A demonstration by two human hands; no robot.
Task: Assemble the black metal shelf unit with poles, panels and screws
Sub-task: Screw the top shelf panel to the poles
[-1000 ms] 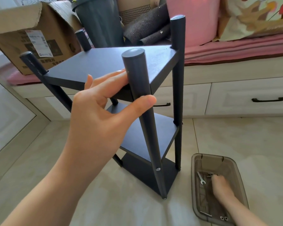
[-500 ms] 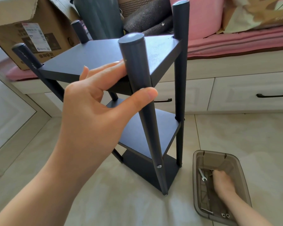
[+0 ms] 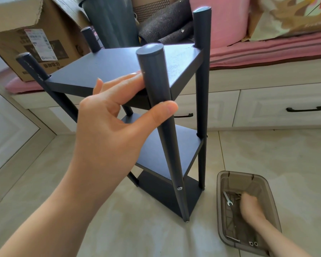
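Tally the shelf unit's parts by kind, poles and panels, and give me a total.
Poles: 4, counting the near pole in the left hand's grip
Panels: 3: top panel, middle panel, bottom panel
Total: 7

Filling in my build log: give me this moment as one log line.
left hand: holds front pole | right hand: in parts bin, grip unclear | shelf unit: upright on floor | spanner: in bin
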